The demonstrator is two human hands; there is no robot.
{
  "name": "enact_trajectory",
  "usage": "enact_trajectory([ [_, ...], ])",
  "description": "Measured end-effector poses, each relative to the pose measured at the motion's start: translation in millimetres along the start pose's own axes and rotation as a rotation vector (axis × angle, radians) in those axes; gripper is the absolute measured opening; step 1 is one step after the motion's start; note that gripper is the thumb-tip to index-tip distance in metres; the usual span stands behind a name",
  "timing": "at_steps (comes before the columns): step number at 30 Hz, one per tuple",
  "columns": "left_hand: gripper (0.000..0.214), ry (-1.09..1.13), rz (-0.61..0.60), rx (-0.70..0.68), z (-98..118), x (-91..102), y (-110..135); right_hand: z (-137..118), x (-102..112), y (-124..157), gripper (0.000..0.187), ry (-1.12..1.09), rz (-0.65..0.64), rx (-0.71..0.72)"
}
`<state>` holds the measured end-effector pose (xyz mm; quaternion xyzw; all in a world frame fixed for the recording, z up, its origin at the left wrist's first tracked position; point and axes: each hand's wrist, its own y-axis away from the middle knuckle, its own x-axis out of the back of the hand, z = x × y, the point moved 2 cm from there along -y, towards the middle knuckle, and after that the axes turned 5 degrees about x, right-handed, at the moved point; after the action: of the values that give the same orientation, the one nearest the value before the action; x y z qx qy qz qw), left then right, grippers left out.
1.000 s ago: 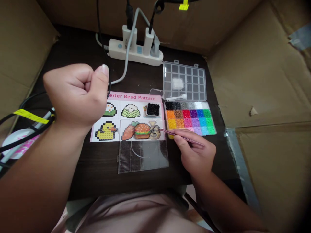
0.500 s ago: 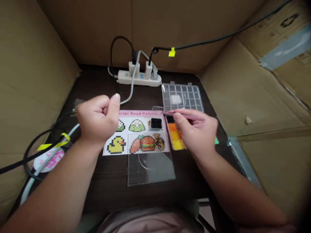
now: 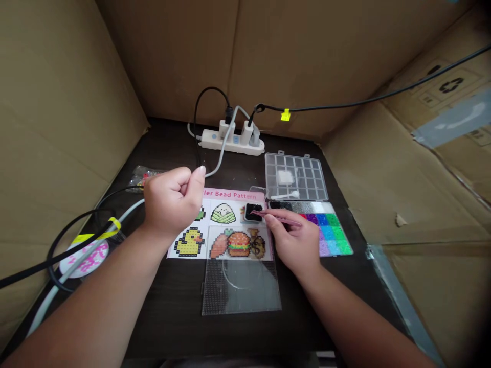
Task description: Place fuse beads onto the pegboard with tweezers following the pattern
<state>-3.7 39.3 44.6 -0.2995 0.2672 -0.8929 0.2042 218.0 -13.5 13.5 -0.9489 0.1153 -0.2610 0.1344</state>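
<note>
My right hand (image 3: pixel 293 240) pinches a pair of pink tweezers (image 3: pixel 278 218), their tips at a small square dish of black beads (image 3: pixel 253 212). That dish stands on the upper right of a Perler bead pattern sheet (image 3: pixel 230 194), which shows pixel-art pictures. My left hand (image 3: pixel 172 202) is a closed fist above the sheet's left side, with nothing visible in it. Below the sheet lies a clear pegboard (image 3: pixel 241 289). To the right are a multi-colour bead box (image 3: pixel 322 227), partly behind my right hand, and a clear compartment box (image 3: pixel 296 176).
A dark wooden table (image 3: pixel 172 327) is walled by cardboard (image 3: pixel 65 128) on three sides. A power strip (image 3: pixel 230 142) with plugged-in cables stands at the back. A plastic bag (image 3: pixel 143 176), looped cables and a round white-and-pink object (image 3: pixel 86 259) lie at the left.
My right hand has moved from the top of the sheet to the black bead dish, uncovering the bead box. The view has tilted upward, showing more cardboard. My left hand remains a fist.
</note>
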Motion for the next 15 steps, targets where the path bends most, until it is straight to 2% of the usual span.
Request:
enact_trajectory([
  [15,0.043,-0.041,-0.12,0.059,-2.0,-5.9,-0.2,4.8,0.8,-1.5,0.012,0.011,0.032,-0.039],
])
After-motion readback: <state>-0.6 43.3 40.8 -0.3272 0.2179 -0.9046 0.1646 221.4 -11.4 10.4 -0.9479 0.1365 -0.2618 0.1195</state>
